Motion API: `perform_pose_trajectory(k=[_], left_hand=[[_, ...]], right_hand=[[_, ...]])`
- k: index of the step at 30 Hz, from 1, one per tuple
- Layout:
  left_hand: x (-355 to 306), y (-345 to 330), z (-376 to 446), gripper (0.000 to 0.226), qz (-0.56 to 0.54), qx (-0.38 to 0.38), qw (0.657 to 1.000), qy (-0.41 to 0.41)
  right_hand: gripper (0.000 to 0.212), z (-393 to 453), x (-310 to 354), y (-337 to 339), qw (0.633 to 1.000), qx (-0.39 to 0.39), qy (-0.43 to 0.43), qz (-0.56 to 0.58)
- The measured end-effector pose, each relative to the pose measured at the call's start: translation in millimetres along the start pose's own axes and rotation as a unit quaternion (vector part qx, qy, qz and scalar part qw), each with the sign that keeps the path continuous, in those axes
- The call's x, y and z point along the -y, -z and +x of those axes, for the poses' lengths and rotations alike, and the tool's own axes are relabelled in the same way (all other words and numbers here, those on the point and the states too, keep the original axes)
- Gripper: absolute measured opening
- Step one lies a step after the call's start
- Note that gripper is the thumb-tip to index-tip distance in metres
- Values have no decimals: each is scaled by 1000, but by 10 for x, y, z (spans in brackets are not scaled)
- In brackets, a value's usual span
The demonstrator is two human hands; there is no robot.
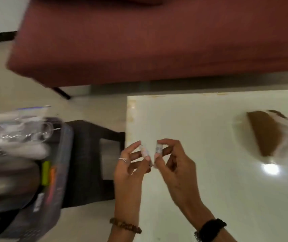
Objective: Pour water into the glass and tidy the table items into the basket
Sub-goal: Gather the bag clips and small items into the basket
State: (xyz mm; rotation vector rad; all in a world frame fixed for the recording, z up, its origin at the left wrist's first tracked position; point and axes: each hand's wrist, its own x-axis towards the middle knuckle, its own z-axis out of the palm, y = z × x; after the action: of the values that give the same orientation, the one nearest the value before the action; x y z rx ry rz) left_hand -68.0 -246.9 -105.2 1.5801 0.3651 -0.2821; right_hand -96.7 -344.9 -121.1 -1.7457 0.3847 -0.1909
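A white shiny table [209,172] stands in front of a dark red sofa [139,41], on a pale floor. Left of the table, on a low black stool [90,154], sits the basket [59,180], a see-through tub that already has things in it. The picture is blurry there.

Both hands are up over the table's left edge, near its far left corner. The left hand [131,170] pinches a small white tube [145,151] between thumb and fingertips, with the other fingers loosely curled. The right hand [173,165] pinches another small white piece [158,148] the same way. The two pieces are just beside each other, maybe touching at the bottom. I cannot tell if they are a tube and its cap or two separate things.

I think the step is to get these small things into the basket. To do it well, keep the pinch firm, move over the tub, and let go low so nothing bounces out.

Counting: two hands, two small white pieces, one basket, one stool, one sofa. One brown thing in clear wrap [269,133] lies near the table's right edge, still to be tidied. I see no glass for sure.
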Motion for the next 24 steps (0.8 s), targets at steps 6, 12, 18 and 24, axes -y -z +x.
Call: perform_pose_trajectory(k=[6,12,18,24], left_hand=[[74,2003,256,29,125,-218,967,-46],[450,2833,380,25,316,-189,927,66],[708,2815,450,18,366,-159,914,80],[442,2271,386,15,352,-159,920,-70]], right_hand=[[24,-273,423,-1883,975,221,27,-25],[24,-399,302,-2826,901,305,103,-290],[23,-426,205,-2955,842,329,154,-400],[10,-221,219,-2368,941,235,104,-219]])
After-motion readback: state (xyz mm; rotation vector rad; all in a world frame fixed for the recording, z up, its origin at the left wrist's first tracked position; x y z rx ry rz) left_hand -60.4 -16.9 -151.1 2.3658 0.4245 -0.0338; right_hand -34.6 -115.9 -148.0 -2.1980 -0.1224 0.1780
